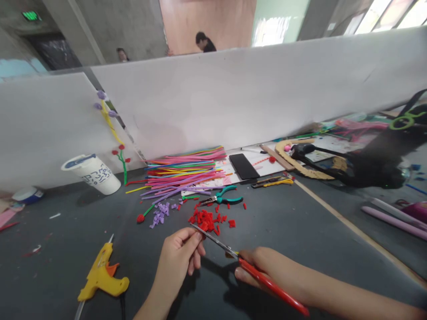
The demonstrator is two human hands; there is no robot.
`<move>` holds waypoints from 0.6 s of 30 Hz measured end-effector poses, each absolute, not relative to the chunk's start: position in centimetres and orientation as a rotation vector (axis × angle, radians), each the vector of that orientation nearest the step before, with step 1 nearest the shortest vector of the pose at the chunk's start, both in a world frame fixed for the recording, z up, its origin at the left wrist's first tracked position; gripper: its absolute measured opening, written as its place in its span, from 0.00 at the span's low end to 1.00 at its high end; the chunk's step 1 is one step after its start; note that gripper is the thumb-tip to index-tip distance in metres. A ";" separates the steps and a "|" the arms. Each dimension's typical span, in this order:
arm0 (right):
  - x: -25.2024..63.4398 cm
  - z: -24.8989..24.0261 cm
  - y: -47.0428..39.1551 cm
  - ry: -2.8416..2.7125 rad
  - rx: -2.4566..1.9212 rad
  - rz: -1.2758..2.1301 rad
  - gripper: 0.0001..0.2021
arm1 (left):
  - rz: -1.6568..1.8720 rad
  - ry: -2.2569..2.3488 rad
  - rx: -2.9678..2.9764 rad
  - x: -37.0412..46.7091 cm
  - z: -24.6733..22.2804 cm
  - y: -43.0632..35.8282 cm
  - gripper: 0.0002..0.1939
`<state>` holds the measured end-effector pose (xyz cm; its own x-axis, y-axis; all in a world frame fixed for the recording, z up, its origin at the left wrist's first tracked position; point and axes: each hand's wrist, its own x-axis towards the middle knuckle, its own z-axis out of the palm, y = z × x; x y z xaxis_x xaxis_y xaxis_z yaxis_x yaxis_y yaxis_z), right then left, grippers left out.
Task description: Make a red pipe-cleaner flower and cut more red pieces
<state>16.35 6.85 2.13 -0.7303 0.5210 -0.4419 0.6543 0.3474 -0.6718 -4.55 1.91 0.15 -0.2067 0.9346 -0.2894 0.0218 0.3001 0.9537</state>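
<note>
Red-handled tweezers or scissors (271, 286), which of them I cannot tell, lie in my right hand (267, 269); their metal end reaches the fingertips of my left hand (182, 251). The fingers of my left hand are pinched together, and what they hold is too small or hidden to name. Just beyond the metal tip is a pile of short red pieces (205, 218). Left of it lie small purple pieces (161, 214). Teal-handled pliers (225, 198) rest behind the red pile.
A yellow glue gun (103, 275) lies at the front left, a white cup (96, 175) behind it. Colourful stems (187, 171), a black phone (243, 166) and a cutter (271, 182) lie near the white partition (200, 102). Black equipment (376, 155) stands right. Two people are beyond.
</note>
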 end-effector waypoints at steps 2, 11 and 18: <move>16.3 2.1 6.9 2.438 1.094 -1.323 0.17 | 1.100 1.520 0.911 -4.5 0.1 2.0 0.17; 16.1 2.0 7.0 2.408 1.112 -1.363 0.17 | 1.106 1.508 0.918 -4.7 -0.4 2.1 0.17; 15.8 1.2 7.2 2.372 1.138 -1.450 0.17 | 1.119 1.513 0.885 -4.8 -0.9 2.3 0.17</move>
<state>15.83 7.20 1.21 -0.7046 0.5293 -0.4726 0.6619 0.2501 -0.7067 -4.77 2.29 -0.91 -0.2173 0.9304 -0.2952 -0.0099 0.3003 0.9538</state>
